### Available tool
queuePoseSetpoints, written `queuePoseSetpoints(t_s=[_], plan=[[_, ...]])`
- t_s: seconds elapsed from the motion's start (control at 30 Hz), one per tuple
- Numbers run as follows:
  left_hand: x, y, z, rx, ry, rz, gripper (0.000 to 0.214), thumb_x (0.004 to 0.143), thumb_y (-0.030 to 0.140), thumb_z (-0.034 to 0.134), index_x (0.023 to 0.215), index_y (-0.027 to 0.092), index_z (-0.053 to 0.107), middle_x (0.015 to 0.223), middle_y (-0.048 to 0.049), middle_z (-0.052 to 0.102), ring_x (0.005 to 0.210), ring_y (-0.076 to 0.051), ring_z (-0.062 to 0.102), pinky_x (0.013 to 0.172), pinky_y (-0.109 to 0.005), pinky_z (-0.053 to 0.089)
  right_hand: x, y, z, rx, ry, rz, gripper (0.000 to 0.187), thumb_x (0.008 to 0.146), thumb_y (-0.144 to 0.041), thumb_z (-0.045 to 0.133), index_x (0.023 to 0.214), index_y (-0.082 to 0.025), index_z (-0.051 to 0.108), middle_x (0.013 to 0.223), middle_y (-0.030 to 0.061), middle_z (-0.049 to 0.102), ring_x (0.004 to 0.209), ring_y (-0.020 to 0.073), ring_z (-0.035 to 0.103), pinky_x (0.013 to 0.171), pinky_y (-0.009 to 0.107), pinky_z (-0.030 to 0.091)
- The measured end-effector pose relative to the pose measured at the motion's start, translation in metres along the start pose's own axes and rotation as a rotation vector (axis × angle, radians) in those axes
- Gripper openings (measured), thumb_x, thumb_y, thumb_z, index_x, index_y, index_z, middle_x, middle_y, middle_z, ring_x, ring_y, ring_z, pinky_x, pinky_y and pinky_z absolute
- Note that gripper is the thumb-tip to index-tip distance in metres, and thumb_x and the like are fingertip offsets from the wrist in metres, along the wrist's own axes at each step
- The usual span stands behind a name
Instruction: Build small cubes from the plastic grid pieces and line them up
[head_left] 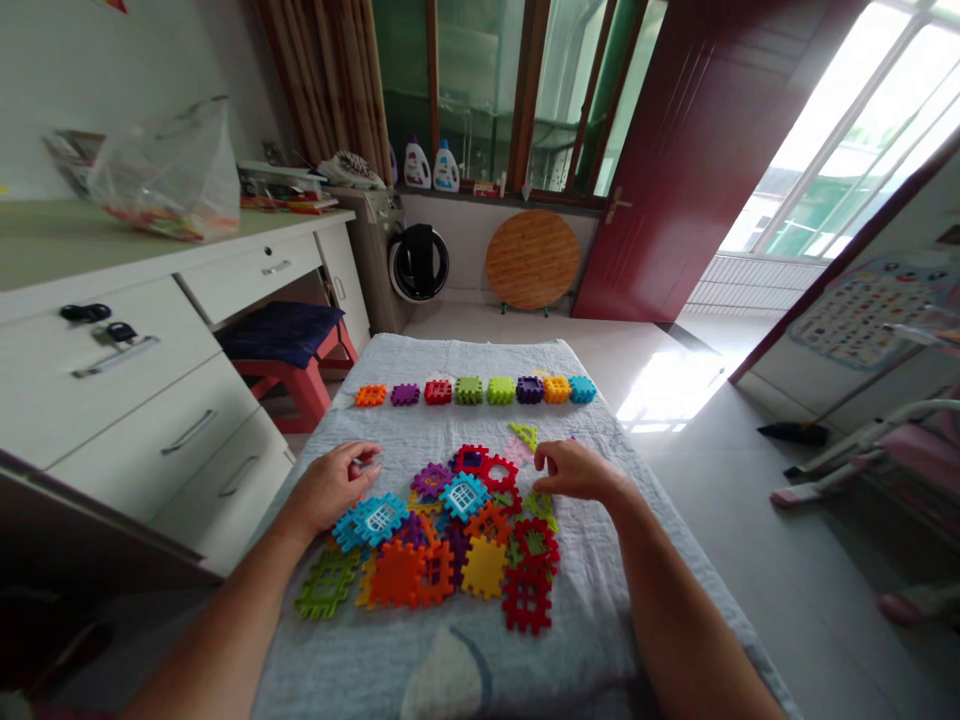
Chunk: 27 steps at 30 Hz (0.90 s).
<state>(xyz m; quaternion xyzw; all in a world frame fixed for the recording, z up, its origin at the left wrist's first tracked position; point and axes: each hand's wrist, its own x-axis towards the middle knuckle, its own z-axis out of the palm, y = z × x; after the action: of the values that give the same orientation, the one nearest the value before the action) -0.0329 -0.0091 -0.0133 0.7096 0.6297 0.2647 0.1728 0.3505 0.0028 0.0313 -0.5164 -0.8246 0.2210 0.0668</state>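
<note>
My left hand (334, 487) rests at the left of a loose pile, its fingers loosely curved and parted, with nothing seen in them. Just below it lie light-blue interlocking plastic tiles (380, 517). On the pile's right side my right hand (574, 470) is bent at the fingers, thumb and forefinger apart, above a lime-green tile (541, 508). The pile mixes an orange tile (397, 573), a yellow tile (484, 567), a red window tile (527, 597), a purple tile (431, 481) and a green tile (328, 582). A green triangular piece (524, 435) lies beyond.
Across the cloth-covered table (592, 600) runs a row of coloured blocks, among them a green block (501, 390) and a blue block (582, 389). A stool (285, 335) and drawers (180, 430) stand left. A round wooden board (533, 260) leans at the far wall.
</note>
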Motion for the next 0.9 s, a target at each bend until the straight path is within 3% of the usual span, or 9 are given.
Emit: queuePoseSetpoints(t_s=[0.1, 0.27, 0.6, 0.77, 0.9], plan=[[0.000, -0.001, 0.001, 0.004, -0.005, -0.009, 0.040, 0.073, 0.045, 0.054, 0.101, 0.019, 0.065, 0.096, -0.0041, 0.069, 0.068, -0.016, 0.060, 0.070, -0.026, 0.050, -0.003, -0.007, 0.004, -0.055, -0.065, -0.015, 0.019, 0.064, -0.022, 0.071, 0.080, -0.019, 0.062, 0.069, -0.0015, 0.061, 0.058, 0.0113, 0.050, 0.053, 0.022, 0.031], [0.000, -0.003, 0.001, 0.003, 0.001, -0.015, 0.041, 0.072, 0.045, 0.054, 0.102, 0.019, 0.065, 0.096, -0.0043, 0.070, 0.067, -0.016, 0.060, 0.069, -0.026, 0.050, -0.002, -0.016, 0.007, -0.012, -0.032, -0.041, 0.025, 0.065, -0.010, 0.059, 0.088, -0.020, 0.059, 0.065, -0.0040, 0.058, 0.057, 0.0100, 0.047, 0.053, 0.021, 0.028], [0.001, -0.002, 0.001, -0.006, -0.003, -0.018, 0.042, 0.071, 0.046, 0.054, 0.102, 0.019, 0.066, 0.094, -0.0039, 0.070, 0.068, -0.016, 0.060, 0.069, -0.026, 0.050, 0.010, 0.005, 0.015, 0.127, 0.376, -0.075, 0.021, 0.064, -0.010, 0.051, 0.082, -0.019, 0.049, 0.081, -0.0017, 0.050, 0.060, 0.0082, 0.043, 0.062, 0.022, 0.036], [0.001, -0.001, 0.001, -0.009, 0.005, -0.009, 0.043, 0.070, 0.047, 0.054, 0.100, 0.019, 0.066, 0.092, -0.0038, 0.070, 0.065, -0.016, 0.059, 0.067, -0.027, 0.050, 0.014, 0.004, 0.018, 0.170, 0.480, -0.026, 0.029, 0.068, -0.010, 0.050, 0.095, -0.020, 0.051, 0.085, -0.0008, 0.051, 0.059, 0.0083, 0.045, 0.060, 0.022, 0.039], [0.001, 0.000, 0.001, -0.004, 0.000, -0.006, 0.042, 0.070, 0.047, 0.054, 0.099, 0.019, 0.066, 0.094, -0.0041, 0.070, 0.066, -0.016, 0.058, 0.068, -0.027, 0.050, 0.015, -0.001, 0.019, 0.071, 0.499, -0.005, 0.026, 0.068, -0.006, 0.051, 0.090, -0.019, 0.056, 0.092, 0.0025, 0.050, 0.067, 0.0104, 0.049, 0.065, 0.024, 0.041]])
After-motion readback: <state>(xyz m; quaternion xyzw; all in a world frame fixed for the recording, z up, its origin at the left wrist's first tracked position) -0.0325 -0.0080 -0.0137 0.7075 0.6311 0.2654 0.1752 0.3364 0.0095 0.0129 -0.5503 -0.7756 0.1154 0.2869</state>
